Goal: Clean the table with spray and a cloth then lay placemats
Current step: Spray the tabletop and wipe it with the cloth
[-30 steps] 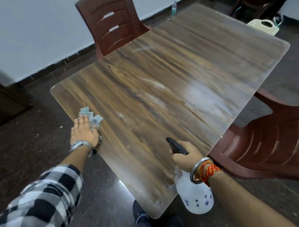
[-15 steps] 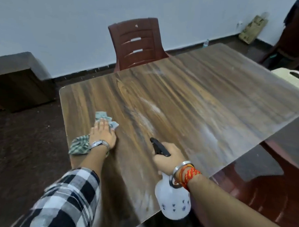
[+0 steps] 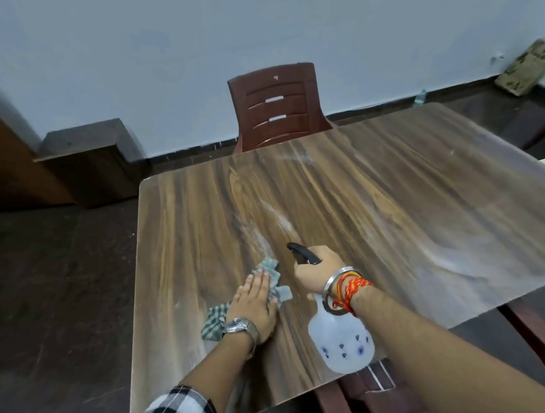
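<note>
Dim, cool light here; a pale sheen glares off the desk (image 3: 389,201) on its right half. The floor (image 3: 50,294) sinks into murk. Soft blur throughout, edges bowing with wide-angle distortion.

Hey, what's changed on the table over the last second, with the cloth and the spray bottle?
The left hand, pressing flat on the cloth, has slid it from near the left edge of the table toward the middle, ending close beside the right hand. Nothing was picked up or let go. The right hand still grips the spray bottle, its nozzle pointing across the table.
</note>
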### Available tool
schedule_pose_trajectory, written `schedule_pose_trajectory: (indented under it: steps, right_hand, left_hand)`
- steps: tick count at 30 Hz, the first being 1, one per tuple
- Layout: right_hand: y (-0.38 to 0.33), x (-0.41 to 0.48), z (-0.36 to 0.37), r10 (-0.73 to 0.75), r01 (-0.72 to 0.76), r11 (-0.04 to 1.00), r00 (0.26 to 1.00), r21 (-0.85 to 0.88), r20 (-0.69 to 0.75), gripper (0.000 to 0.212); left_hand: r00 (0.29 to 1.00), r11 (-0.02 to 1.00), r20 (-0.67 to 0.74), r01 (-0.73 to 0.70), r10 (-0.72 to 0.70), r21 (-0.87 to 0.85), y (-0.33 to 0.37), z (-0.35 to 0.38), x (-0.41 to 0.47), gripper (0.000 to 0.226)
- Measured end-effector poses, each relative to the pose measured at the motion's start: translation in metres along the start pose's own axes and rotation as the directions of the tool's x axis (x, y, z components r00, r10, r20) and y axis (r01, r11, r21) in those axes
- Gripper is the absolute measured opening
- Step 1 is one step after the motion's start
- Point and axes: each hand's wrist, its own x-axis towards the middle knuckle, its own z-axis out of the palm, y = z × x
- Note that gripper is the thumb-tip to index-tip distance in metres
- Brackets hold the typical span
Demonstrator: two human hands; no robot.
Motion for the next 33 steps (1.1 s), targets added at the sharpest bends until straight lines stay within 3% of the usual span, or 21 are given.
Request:
schedule_pose_trajectory:
  steps: [6, 9, 13, 17, 22, 27, 31, 33]
  right_hand:
    - [-0.001, 0.039, -0.008, 0.044, -0.041, 0.999, 0.993, 0.027, -0.114, 0.007]
    - [-0.008, 0.068, -0.018, 0.098, -0.097, 0.995, 0.993, 0.02, -0.063, 0.014]
    - [-0.018, 0.1, -0.033, 0.109, -0.109, 0.994, 0.991, 0.001, -0.079, 0.007]
    - [-0.019, 0.118, -0.06, 0.124, -0.114, 0.991, 0.98, 0.068, -0.159, 0.002]
    - [0.009, 0.112, -0.105, 0.172, -0.133, 0.979, 0.947, 0.155, -0.272, 0.015]
    - [0.038, 0.1, -0.14, 0.214, -0.181, 0.976, 0.904, 0.122, -0.37, 0.006]
    - [0.064, 0.088, -0.166, 0.273, -0.23, 0.962, 0.848, 0.147, -0.454, 0.0]
    - [0.079, 0.084, -0.18, 0.307, -0.257, 0.951, 0.832, 0.171, -0.462, 0.011]
  left_hand:
    - [0.987, 0.988, -0.044, 0.157, -0.157, -0.007, -0.006, -0.019, 0.087, 0.064]
    - [0.981, 0.982, -0.062, 0.186, -0.186, -0.016, -0.01, -0.031, 0.134, 0.065]
    - [0.978, 0.982, -0.081, 0.19, -0.191, -0.021, -0.006, -0.045, 0.187, 0.065]
    - [0.995, 0.996, -0.063, 0.081, -0.079, 0.028, 0.005, -0.059, 0.242, 0.064]
    - [0.979, 0.977, -0.001, -0.202, 0.203, 0.068, 0.086, -0.043, 0.248, 0.063]
    - [0.866, 0.868, 0.103, -0.495, 0.489, 0.043, 0.198, -0.014, 0.212, 0.069]
    - [0.654, 0.663, 0.228, -0.747, 0.722, 0.042, 0.265, 0.009, 0.179, 0.078]
    - [0.557, 0.555, 0.265, -0.827, 0.787, 0.09, 0.28, 0.013, 0.176, 0.075]
